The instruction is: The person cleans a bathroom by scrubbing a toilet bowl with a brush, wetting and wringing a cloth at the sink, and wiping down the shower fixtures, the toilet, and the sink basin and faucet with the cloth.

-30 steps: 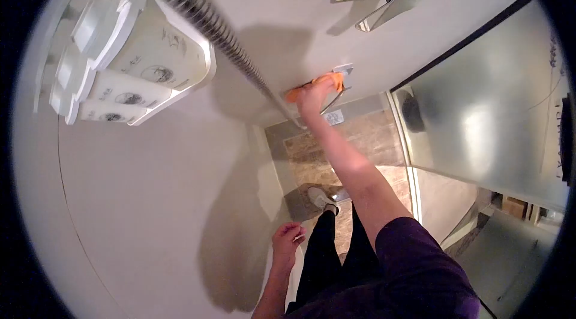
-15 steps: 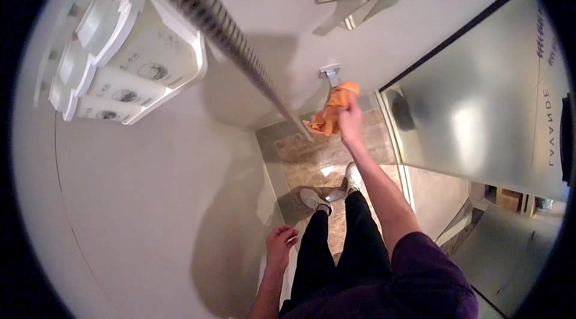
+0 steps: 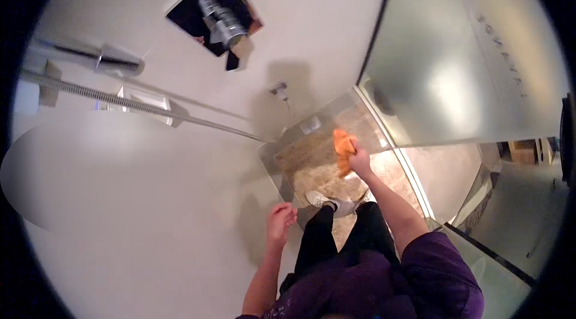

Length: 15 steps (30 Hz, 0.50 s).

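A crumpled orange cloth (image 3: 343, 150) hangs from my right hand (image 3: 360, 161), whose fingers are closed around it. Hand and cloth are held in the air above the brown marbled floor (image 3: 300, 166), apart from the walls. My left hand (image 3: 281, 223) is raised beside the pale wall on the left, its fingers loosely curled, and nothing shows in it. A small chrome wall fitting (image 3: 280, 91) sits low on the far wall, beyond the cloth and not touched by it.
A chrome shower valve (image 3: 223, 24) on a mirror-like plate juts from the wall. A ribbed metal hose (image 3: 150, 106) runs across the left. Along the right stands a frosted glass panel (image 3: 438, 73) with lettering. My white shoes (image 3: 321, 199) are on the floor.
My right hand has drawn the orange cloth back from the low chrome fitting, towards my body. The view has swung, bringing the valve plate fully into sight. My left hand stays loosely curled.
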Each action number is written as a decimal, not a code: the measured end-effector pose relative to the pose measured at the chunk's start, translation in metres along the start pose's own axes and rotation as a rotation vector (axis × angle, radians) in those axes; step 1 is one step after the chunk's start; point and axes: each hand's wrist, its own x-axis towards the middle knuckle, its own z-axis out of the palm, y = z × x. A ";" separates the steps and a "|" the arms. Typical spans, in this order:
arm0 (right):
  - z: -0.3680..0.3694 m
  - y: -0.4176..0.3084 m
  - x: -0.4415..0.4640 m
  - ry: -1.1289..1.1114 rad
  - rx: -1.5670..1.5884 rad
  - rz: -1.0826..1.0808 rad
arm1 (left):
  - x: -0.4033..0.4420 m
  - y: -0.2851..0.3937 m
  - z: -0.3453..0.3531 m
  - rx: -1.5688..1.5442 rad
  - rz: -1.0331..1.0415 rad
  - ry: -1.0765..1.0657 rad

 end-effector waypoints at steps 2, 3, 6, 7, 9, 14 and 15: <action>-0.044 0.037 -0.043 -0.040 -0.162 0.174 | -0.003 0.002 0.035 0.029 0.032 -0.072; -0.069 0.052 -0.064 -0.021 -0.164 0.251 | -0.003 0.005 0.057 0.038 0.072 -0.140; -0.132 0.142 -0.131 0.137 -0.004 0.396 | -0.013 0.019 0.139 0.190 0.029 -0.182; -0.166 0.134 -0.154 0.159 -0.038 0.466 | -0.018 0.020 0.169 0.229 0.058 -0.276; -0.216 0.141 -0.189 0.208 -0.063 0.527 | -0.025 0.018 0.227 0.277 0.103 -0.392; -0.310 0.212 -0.256 0.613 0.164 0.792 | -0.061 -0.017 0.369 0.498 0.064 -0.698; -0.321 0.221 -0.263 0.678 0.271 0.783 | -0.068 -0.027 0.390 0.533 0.062 -0.776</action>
